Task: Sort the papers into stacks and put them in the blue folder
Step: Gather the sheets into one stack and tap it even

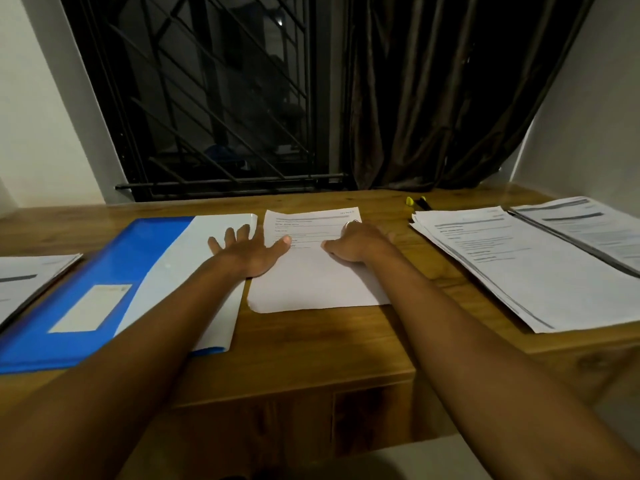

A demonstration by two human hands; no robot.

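Note:
A blue folder lies on the left part of the wooden desk, with a white sheet on its right half. In the middle lies a printed paper. My left hand rests flat with spread fingers across the folder's white sheet and the left edge of the middle paper. On that paper's upper right part sits my right hand, with its fingers bent down onto the sheet. A fanned stack of printed papers lies at the right, another stack beyond it, and a third stack at the far left.
A yellow highlighter and a dark pen lie at the back of the desk near the right stack. Behind the desk are a barred window and a dark curtain. The desk's front edge runs below my forearms.

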